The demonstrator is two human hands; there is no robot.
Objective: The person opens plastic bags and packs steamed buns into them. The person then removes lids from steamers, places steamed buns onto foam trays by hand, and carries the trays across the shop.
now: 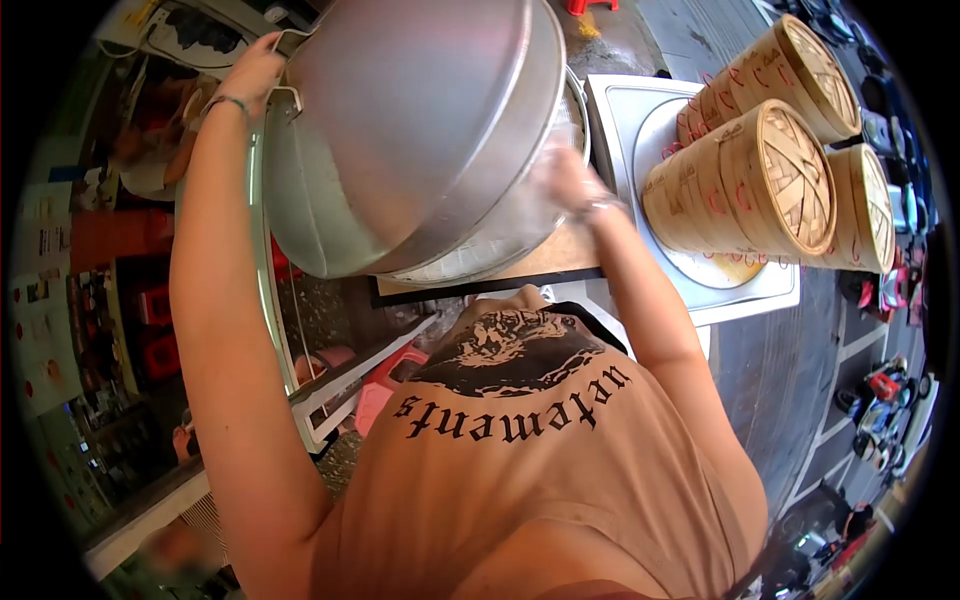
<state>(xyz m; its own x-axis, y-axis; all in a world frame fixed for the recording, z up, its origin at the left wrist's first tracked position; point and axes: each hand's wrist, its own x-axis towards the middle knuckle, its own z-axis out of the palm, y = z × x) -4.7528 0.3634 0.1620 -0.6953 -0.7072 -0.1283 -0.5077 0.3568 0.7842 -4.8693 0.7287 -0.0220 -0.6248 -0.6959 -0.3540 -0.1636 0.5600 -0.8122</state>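
My left hand (255, 70), with a dark band at its wrist, is closed on a wire handle at the side of a large domed metal lid (420, 110). The lid is tilted, and below its rim part of a round, pale steamer tray (470, 258) shows. My right hand (572, 182) is at the right edge of the lid, over the tray; motion blurs its fingers, so what they touch cannot be made out. A bracelet circles that wrist.
Right of the lid, stacked bamboo steamers (740, 190) stand on a square metal top (785, 290) with a round recess. Farther right are a road and parked motorbikes (885, 400). A person (150, 160) is at the upper left. A red stool (592, 5) is at the top.
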